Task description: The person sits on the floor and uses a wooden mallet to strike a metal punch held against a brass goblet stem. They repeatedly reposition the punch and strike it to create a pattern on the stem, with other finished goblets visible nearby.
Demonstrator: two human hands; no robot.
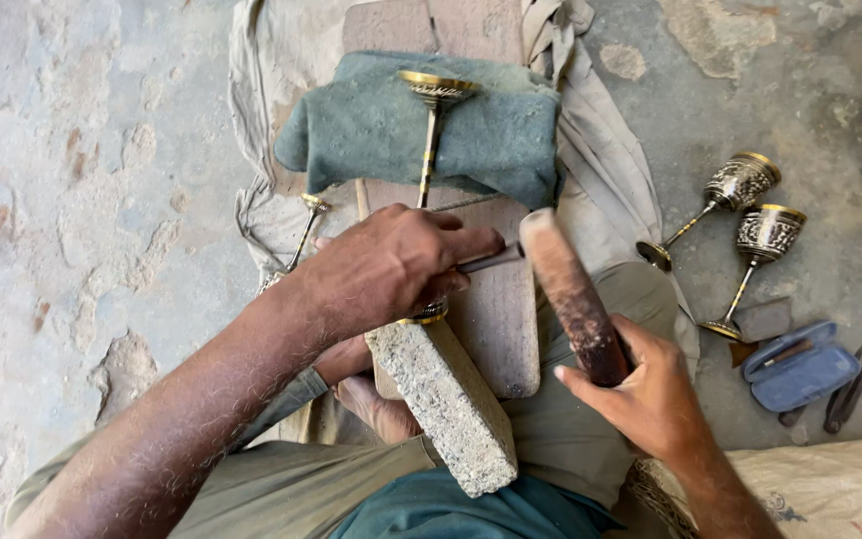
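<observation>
While both hands work: brass goblet on wooden board.
Left hand (391, 265) fingers closed round a thin metal punch (491, 261); right hand (646, 389) fingers closed round a wooden mallet (571, 289); goblet (431, 130) stem rests on green cloth (351, 125).

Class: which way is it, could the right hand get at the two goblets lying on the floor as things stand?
Probably not at once: the right hand is closed on a wooden mallet. The goblets lie to its right on bare floor with nothing between, so the path looks free.
</observation>
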